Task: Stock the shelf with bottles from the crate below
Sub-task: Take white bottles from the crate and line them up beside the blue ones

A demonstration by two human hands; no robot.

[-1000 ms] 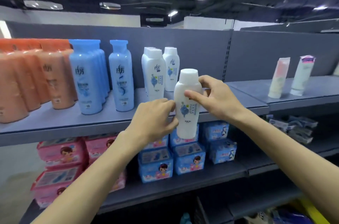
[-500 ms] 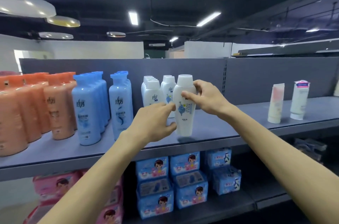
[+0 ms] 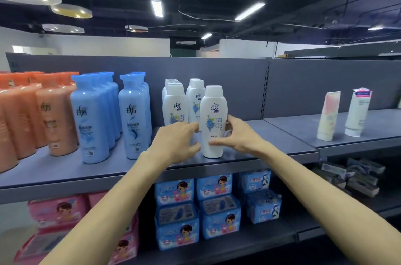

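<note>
White bottle (image 3: 213, 125) upright on shelf (image 3: 271, 152), right of the white rows (image 3: 184, 104). Right hand (image 3: 240, 134) grips its side; left hand (image 3: 175, 141) fingers curled, touching its left edge.

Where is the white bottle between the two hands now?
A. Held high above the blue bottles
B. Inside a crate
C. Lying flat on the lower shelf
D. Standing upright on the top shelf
D: the white bottle stands upright with its base on the top shelf.
</note>
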